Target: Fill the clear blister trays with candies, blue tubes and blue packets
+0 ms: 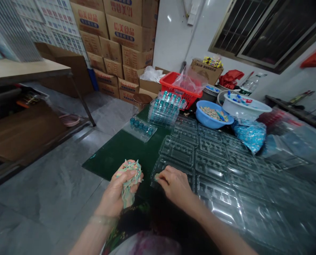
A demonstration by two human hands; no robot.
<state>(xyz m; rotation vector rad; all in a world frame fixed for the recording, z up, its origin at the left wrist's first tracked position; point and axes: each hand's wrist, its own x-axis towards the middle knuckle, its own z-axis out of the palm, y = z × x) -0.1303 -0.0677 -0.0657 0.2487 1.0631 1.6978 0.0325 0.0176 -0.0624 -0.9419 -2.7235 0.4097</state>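
Multicoloured pastel strips [129,182] bunch inside the left hand [112,193], whose curled fingers [129,173] close around them, with loose ends poking out past the fingertips. Right hand [175,186] pinches a small pale piece [156,178] between its closed fingers [164,173], which touch the edge of an empty clear plastic blister tray [160,166]. Ahead of the left fingers lies a dark green mat [115,156]. Farther beyond the fingertips sits a clear tray of teal-capped capsules [143,129]. Past that stand a round blue plastic basin holding mixed pieces [200,113] and a red plastic basket [173,79].
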